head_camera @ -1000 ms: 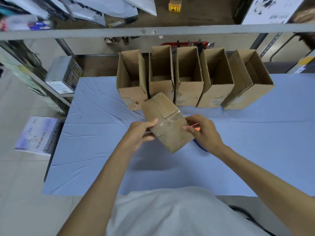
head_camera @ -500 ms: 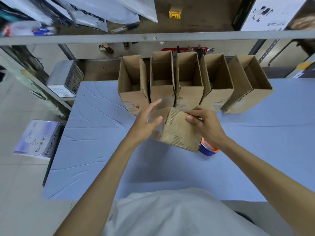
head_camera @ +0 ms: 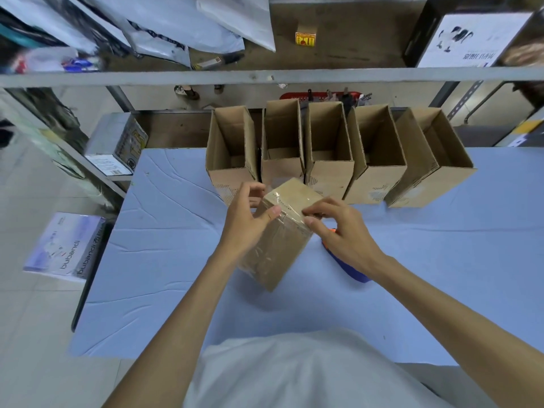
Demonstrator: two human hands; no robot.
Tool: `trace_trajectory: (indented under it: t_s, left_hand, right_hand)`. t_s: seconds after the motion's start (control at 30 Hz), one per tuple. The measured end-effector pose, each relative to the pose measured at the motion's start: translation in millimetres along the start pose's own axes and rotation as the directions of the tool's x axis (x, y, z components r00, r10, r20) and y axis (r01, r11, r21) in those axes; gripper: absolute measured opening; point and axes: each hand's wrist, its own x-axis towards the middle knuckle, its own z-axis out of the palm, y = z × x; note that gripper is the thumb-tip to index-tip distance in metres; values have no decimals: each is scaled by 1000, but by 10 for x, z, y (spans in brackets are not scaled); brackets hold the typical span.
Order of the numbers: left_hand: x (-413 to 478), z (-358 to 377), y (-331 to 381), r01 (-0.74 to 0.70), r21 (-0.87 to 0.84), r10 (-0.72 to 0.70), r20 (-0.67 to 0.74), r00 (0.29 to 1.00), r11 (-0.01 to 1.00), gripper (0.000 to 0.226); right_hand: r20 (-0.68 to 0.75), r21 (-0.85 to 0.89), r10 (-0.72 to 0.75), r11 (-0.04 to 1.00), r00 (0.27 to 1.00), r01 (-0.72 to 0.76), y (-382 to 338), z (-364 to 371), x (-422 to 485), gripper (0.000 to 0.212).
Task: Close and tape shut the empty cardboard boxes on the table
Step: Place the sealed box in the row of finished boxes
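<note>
A small closed cardboard box [head_camera: 279, 242] stands on end on the light blue table [head_camera: 164, 260], with clear tape shining over its top and side. My left hand [head_camera: 247, 219] grips its left side, thumb pressed on the top edge. My right hand [head_camera: 338, 228] pinches the box's upper right edge with its fingertips. A blue tape dispenser with an orange part [head_camera: 347, 266] lies on the table, mostly hidden under my right hand and wrist. Several open, empty cardboard boxes [head_camera: 326, 148] stand in a row along the table's far edge.
A metal shelf rail [head_camera: 265, 76] crosses above the box row, with plastic mailers and a black-and-white carton on the shelf. A grey printed box [head_camera: 117, 145] sits on a lower rack at left. A white package [head_camera: 64, 245] lies on the floor at left.
The box has been turned from lying tilted to standing on end. Both hands shifted up to its top edges; the left thumb now presses on the taped top.
</note>
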Motion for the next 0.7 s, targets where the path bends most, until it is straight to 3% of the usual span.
trace_trajectory:
  t_s: [0.1,0.2,0.37,0.53,0.63,0.7]
  left_hand:
    - [1,-39,7,-45,62,42,53,998,997,52]
    - [-14,-72,10,-51,79,43,105,994,996,40]
    - [-32,-166,35,-63,37,57,144,988,997,26]
    - [-24,-235,12,-49,54,38,183,982,997,25]
    - [-16,-258,-23,-43,53,32,191,981,998,25]
    - [-20,-277,-39,-31,46,22,190,981,998,24]
  right_hand:
    - [4,86,35,996,999,-35,-34,-20,-17,21]
    - [2,120,35,992,999,-35,-52,-21,-25,9]
    - [112,351,118,924,987,-151,-62,-82,34,7]
    - [258,222,-15,974,966,-44,-49,-105,87,32]
    - [280,204,-4,977,960,-56,-84,-50,117,12]
    - [270,236,38,966,962,-104,-114,-45,127,10]
